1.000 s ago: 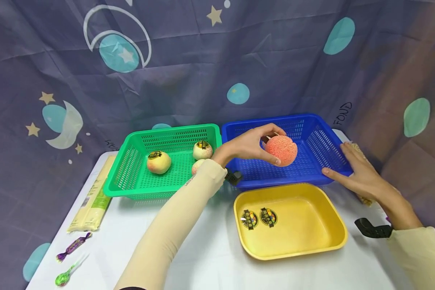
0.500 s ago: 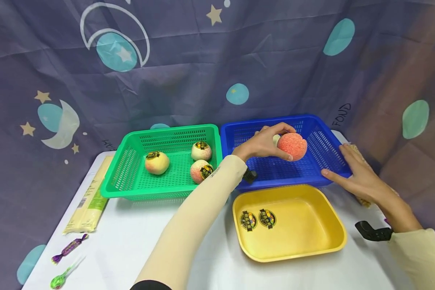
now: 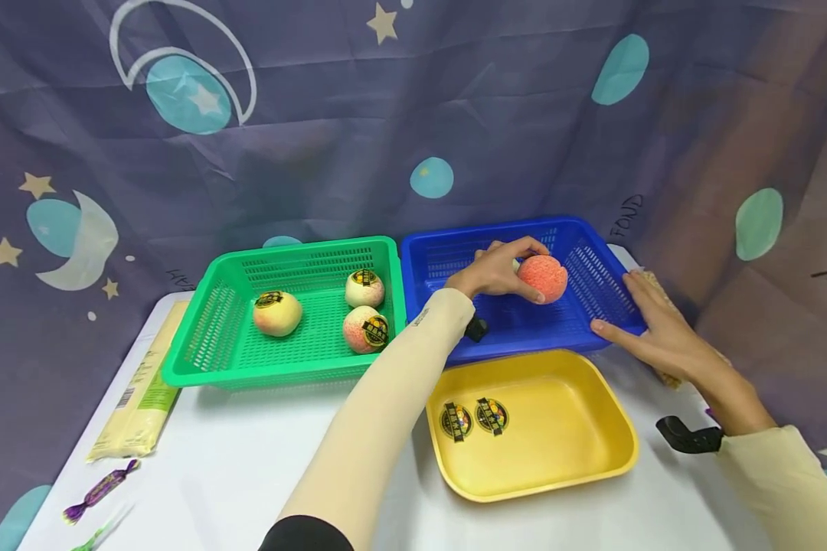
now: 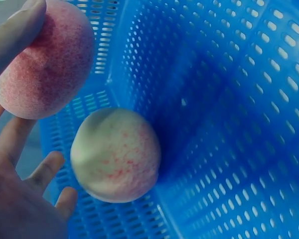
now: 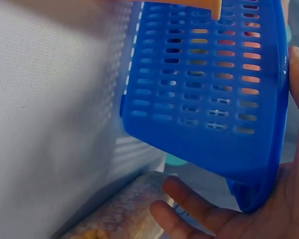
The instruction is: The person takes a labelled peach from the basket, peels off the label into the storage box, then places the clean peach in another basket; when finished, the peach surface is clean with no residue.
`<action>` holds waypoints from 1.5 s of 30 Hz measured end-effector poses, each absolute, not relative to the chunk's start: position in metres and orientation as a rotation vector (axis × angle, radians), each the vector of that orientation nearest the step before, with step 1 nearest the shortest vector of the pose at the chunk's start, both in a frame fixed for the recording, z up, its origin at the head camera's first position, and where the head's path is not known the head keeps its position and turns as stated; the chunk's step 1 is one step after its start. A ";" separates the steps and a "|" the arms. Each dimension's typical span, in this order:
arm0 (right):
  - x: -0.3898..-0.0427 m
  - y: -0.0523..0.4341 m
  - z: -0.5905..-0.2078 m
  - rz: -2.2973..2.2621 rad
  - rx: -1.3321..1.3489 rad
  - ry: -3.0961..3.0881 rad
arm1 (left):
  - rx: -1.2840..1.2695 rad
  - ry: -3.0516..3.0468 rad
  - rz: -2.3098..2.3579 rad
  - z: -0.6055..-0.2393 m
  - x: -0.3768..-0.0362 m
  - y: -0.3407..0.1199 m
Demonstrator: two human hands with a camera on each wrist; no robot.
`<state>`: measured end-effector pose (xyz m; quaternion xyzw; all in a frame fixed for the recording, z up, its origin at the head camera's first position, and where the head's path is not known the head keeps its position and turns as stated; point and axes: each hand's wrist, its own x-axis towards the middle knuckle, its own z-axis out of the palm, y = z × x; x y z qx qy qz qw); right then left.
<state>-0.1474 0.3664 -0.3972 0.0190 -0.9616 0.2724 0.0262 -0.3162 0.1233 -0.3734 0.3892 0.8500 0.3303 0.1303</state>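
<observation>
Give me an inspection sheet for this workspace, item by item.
Surface: white table, partly covered by trays and packets.
Job's things: red-pink peach held over the blue basket; the left wrist view shows a paler peach lying inside it. Green basket holds three stickered peaches. Yellow tray holds two stickers.
Clutter: flat yellow packet and two wrapped sweets at the table's left; a grainy packet beside the blue basket.
Hands: left hand grips the red-pink peach; right hand rests on the blue basket's right rim.
Cables: nothing seen.
Surroundings: purple moon-and-star curtain behind.
</observation>
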 end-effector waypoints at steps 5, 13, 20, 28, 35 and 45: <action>-0.149 0.366 -0.397 0.852 0.079 -2.959 | 1.102 2.488 0.908 -0.381 -0.321 0.132; -0.149 0.368 -0.396 0.838 0.079 -2.973 | 1.048 2.549 0.863 -0.393 -0.329 0.143; -0.150 0.365 -0.392 0.822 0.072 -2.998 | 0.998 2.597 0.853 -0.395 -0.330 0.144; -0.150 0.367 -0.392 0.820 0.066 -3.008 | 0.993 2.654 0.714 -0.394 -0.327 0.152; -0.149 0.367 -0.393 0.830 0.087 -3.002 | 0.994 2.646 0.640 -0.394 -0.324 0.152; -0.148 0.368 -0.394 0.831 0.077 -3.003 | 1.016 2.650 0.614 -0.385 -0.319 0.150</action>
